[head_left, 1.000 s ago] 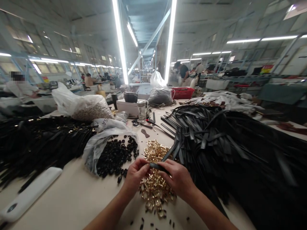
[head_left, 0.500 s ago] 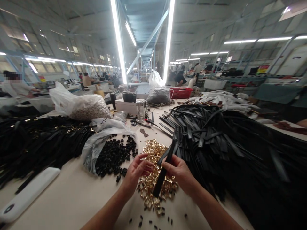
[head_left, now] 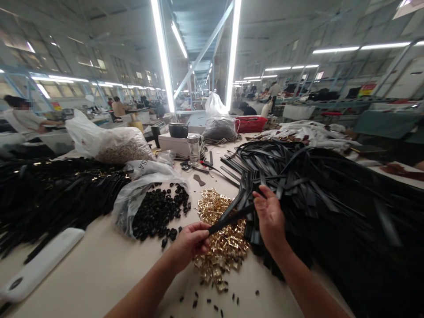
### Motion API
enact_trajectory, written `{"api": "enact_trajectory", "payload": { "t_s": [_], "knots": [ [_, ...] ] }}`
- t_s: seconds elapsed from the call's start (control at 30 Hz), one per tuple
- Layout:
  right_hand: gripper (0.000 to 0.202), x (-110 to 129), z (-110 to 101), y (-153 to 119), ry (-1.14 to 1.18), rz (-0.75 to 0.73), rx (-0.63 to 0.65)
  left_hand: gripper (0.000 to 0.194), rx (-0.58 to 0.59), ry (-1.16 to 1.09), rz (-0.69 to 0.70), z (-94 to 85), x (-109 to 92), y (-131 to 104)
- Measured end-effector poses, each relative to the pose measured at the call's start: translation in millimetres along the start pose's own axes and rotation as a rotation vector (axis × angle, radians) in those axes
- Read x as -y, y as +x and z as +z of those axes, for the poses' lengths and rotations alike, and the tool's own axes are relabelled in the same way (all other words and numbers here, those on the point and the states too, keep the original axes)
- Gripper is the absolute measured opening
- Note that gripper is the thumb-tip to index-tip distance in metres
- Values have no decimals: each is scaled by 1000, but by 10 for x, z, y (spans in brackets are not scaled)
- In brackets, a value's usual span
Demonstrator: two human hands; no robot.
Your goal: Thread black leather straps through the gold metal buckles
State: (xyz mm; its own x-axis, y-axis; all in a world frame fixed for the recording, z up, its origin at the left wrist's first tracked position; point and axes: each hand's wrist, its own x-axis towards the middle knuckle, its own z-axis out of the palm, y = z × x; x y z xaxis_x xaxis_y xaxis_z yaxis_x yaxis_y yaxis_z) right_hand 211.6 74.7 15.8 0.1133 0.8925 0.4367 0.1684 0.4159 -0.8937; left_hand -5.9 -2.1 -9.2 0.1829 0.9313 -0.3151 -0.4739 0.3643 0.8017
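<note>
A black leather strap [head_left: 232, 219] runs slantwise above a heap of gold metal buckles [head_left: 220, 251]. My left hand [head_left: 192, 242] pinches its lower left end between thumb and fingers. Beside the strap's other end is my right hand [head_left: 272, 218], raised with its fingers apart; whether the strap touches the palm there is hard to see. Behind that hand spreads a large pile of black straps [head_left: 298, 181]. Small black loops [head_left: 160, 212] spill from a clear plastic bag [head_left: 124, 198] to the left of my left hand.
Finished-looking black straps with gold fittings [head_left: 59, 185] lie at the left, near a white elongated device [head_left: 43, 265]. Farther back stand a filled plastic bag [head_left: 122, 145], a glass jar [head_left: 194, 150] and a red basket [head_left: 251, 123]. Tiny black pieces [head_left: 215, 308] dot the table front.
My left hand has closed on the strap's lower end, which has swung left. My right hand has let its fingers loosen and moved up and right along the strap.
</note>
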Motion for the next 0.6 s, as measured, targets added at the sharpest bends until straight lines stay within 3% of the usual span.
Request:
{"api": "enact_trajectory", "payload": {
  "t_s": [0.07,0.17,0.2,0.27,0.47,0.6],
  "knots": [
    [55,96,-94,52,-248,-254,54,25,8,-16,-34,2,-29,-21],
    [45,237,-85,-35,-437,-439,498,24,40,4,-61,2,-39,-43],
    [40,266,-53,-89,-447,-425,631,23,49,6,-59,-2,-37,-45],
    [30,293,20,-191,-438,-322,777,22,53,-1,-48,-13,-34,-40],
    [15,295,85,-272,-331,15,855,27,-80,2,73,-18,-56,3],
    [15,293,87,-283,-358,98,867,35,-130,3,77,-21,-48,20]
  ]
}}
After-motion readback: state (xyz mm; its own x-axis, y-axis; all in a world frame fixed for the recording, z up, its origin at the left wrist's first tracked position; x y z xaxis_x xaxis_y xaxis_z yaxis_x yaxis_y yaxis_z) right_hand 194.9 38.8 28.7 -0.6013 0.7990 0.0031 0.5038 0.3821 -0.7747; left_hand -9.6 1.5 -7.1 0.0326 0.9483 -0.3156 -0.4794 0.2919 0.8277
